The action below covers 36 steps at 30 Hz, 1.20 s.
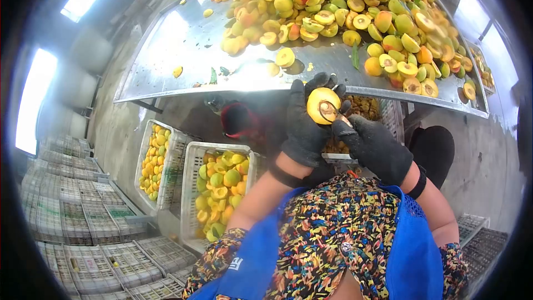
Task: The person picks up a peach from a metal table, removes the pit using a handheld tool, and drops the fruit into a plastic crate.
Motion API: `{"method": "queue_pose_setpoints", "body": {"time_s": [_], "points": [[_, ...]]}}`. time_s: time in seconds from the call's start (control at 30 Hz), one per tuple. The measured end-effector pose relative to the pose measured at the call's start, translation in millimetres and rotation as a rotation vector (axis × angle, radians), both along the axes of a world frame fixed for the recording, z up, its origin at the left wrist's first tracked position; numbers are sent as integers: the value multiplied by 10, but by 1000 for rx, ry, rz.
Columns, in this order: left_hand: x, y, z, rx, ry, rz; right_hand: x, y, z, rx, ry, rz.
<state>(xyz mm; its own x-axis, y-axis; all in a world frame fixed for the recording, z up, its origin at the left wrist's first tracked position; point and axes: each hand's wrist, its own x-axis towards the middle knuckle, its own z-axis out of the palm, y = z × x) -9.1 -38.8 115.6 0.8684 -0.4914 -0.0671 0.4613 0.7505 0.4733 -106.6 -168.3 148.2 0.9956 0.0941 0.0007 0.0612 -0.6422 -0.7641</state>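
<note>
In front of me, just past the table's near edge, my black-gloved left hand [304,130] is closed around a yellow peach half [316,103], its cut side partly facing right. My right hand [380,147], also in a black glove, is closed on a pitting tool [345,120] with a thin curved loop. The loop lies against the peach's brownish pit hollow. Most of the tool's handle is hidden by the fingers. Beyond the hands, a metal table [166,66] bears a large heap of whole and halved peaches [327,16].
Two white crates of peaches stand at the left, one nearer [219,183] and one farther [155,161]. Below my hands, a crate [391,119] holds brownish pieces. Stacked crates [83,205] fill the lower left; more crates [480,244] stand at the lower right.
</note>
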Motion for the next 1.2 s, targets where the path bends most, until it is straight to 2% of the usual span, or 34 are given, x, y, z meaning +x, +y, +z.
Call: {"method": "queue_pose_setpoints", "body": {"time_s": [0.07, 0.1, 0.17, 0.27, 0.3, 0.47, 0.67, 0.7, 0.77, 0.9, 0.97, 1.03, 1.1, 1.2], "points": [[-39, 13, 16, 98, -71, -18, -22, 17, 21, -194, -210, 61], [-57, 29, 27, 147, -107, -24, -25, 21, 6, -214, -245, 56], [-50, 47, 35, 81, -63, -43, -21, 35, -48, -247, -319, 47], [-6, 47, 57, -68, 7, -22, -45, 17, 61, -238, -161, 71], [3, 43, 63, -126, 30, -7, -39, 14, 20, -207, -157, 60], [-76, 29, 125, -71, -28, -17, -36, -3, -19, -49, -56, 23], [-113, 34, 135, -86, -45, 5, 22, -15, -164, 165, -162, 96], [-138, 39, 136, -102, -43, 15, 15, 2, -123, 316, -31, 54], [-256, -5, 187, 126, -325, 165, -2, 54, 58, 615, 236, -29], [-303, 1, 233, 628, -783, 396, -38, 57, 238, 770, 485, -60], [-343, 30, 214, 581, -738, 415, -63, 34, 269, 814, 558, -33], [-338, 46, 213, 679, -836, 514, -71, 44, 283, 1012, 628, -18], [-312, 53, 228, 921, -1072, 688, -72, 65, 264, 1056, 554, 1], [-386, -66, 263, 548, -742, 595, -10, 80, 40, 788, 179, 39]]}}
